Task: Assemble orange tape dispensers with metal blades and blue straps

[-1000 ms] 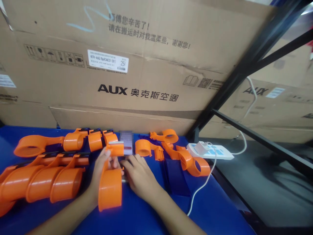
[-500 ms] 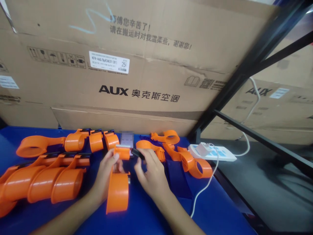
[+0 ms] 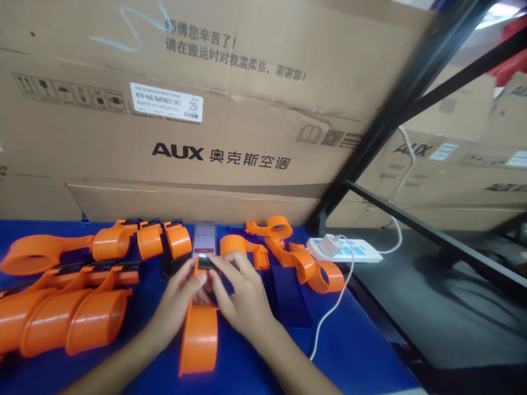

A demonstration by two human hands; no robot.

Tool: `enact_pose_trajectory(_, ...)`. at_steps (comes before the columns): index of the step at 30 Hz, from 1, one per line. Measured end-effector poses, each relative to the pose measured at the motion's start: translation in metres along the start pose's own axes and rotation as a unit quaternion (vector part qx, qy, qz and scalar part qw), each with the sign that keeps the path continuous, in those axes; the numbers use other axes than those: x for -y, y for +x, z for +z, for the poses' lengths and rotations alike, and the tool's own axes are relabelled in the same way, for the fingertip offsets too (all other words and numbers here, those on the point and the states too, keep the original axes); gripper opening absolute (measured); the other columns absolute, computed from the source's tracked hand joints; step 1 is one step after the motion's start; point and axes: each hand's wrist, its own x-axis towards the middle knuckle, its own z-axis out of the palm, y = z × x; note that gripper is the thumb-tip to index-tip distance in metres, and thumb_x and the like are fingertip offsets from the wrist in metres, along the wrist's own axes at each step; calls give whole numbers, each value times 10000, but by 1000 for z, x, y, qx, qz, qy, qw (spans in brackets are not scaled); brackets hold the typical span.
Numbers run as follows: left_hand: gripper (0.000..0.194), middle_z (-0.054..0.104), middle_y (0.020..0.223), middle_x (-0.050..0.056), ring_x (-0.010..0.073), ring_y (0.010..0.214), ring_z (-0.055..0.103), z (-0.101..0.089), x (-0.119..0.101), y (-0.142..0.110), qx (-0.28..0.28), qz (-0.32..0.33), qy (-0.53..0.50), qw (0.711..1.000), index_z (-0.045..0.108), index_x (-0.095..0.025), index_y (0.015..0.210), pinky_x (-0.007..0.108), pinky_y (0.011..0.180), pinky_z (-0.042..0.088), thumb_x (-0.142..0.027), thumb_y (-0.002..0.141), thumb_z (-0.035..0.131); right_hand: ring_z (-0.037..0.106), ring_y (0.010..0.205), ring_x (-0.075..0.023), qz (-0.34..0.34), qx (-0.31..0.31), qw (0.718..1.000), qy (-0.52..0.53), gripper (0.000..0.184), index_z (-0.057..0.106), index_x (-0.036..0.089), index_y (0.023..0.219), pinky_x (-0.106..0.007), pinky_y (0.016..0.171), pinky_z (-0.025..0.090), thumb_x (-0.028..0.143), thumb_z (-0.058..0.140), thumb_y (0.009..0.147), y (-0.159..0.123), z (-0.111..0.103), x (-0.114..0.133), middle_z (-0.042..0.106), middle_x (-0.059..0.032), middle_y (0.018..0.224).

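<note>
Your left hand (image 3: 176, 302) grips the orange dispenser (image 3: 200, 328), its long axis running away from you, ring end (image 3: 199, 351) nearest; your right hand (image 3: 247, 299) grips the far-end black strip (image 3: 206, 262).

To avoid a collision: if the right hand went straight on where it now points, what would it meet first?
Probably the upper end of the orange plastic ring-shaped holder, which the left hand holds; the right hand has a narrow black piece at its fingertips. Depth is unclear.
</note>
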Motion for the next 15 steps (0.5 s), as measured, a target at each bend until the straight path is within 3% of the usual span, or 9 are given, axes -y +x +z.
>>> enact_pose_trajectory(5, 386, 691, 761, 20, 157, 560, 637, -3, -4, 2, -5, -13, 6, 1000, 655, -194, 1146, 256, 560, 504, -404, 836, 749, 637, 1070, -228, -11, 32, 998, 44, 367, 622, 235, 1354, -376, 923, 562, 205, 473, 1020, 3, -5, 1, 647, -110, 1139)
enact_pose_trajectory(13, 329, 655, 661, 10, 157, 506, 632, -4, 1, 4, -28, -40, -24, 999, 665, -169, 927, 262, 516, 510, -471, 834, 755, 645, 1033, -210, -25, 80, 994, 73, 340, 643, 249, 1312, -355, 908, 556, 206, 519, 998, 5, -10, 4, 657, -85, 1098)
enact_pose_trajectory(15, 344, 650, 654, 3, 156, 491, 627, -3, 2, 4, -38, -47, -35, 998, 661, -168, 942, 265, 503, 511, -474, 824, 766, 656, 1021, -214, -17, 57, 994, 87, 336, 640, 242, 1302, -362, 905, 558, 212, 537, 983, 7, -13, 2, 674, -81, 1092)
